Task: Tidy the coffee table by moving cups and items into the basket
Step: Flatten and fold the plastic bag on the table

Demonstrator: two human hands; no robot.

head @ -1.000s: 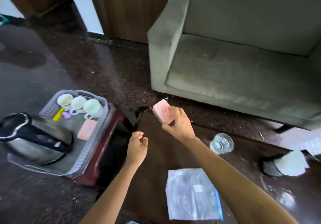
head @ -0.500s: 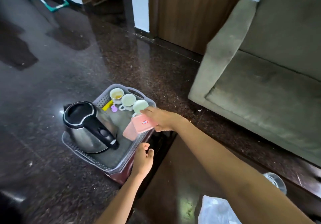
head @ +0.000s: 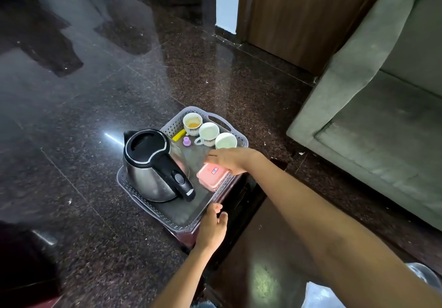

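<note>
The grey perforated basket sits on a small dark-red stand to the left of the coffee table. Inside it are a steel kettle with a black lid, three white cups, a yellow item and a small purple item. A pink box lies on top of a second pink box at the basket's right side. My right hand hovers over it with straight fingers, the palm at the box's far edge. My left hand is by the basket's near corner, fingers loosely curled, holding nothing.
A grey-green sofa fills the right. On the coffee table, a clear plastic bag and a glass show at the bottom right. The floor is dark polished stone, with a wooden door frame behind.
My right hand carried the pink box from above the coffee table leftward to the basket and set it on the other pink box; its fingers have straightened. My left hand moved toward the basket's corner.
</note>
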